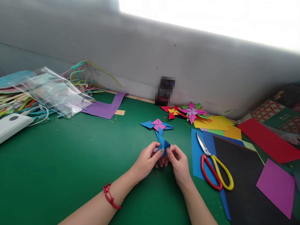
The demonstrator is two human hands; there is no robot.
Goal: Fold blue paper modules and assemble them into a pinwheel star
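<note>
Between my two hands is a folded piece of blue paper (162,141), pinched near its lower end. My left hand (148,158) grips its left side, thumb on top. On the other side, my right hand (178,161) pinches a darker blue flap with thumb and forefinger. Just beyond the fingertips, a pink and blue folded paper star (157,124) lies on the green table (87,177). The blue piece reaches up to the star's lower edge; whether they are joined I cannot tell. The fingers under the paper are partly hidden.
Scissors (210,162) with red and yellow handles lie right, over blue sheets and a black board (240,182). Finished paper stars (191,111) sit at the back. Purple paper (100,109), a clear plastic bag (60,93) and a white power strip (5,132) are left.
</note>
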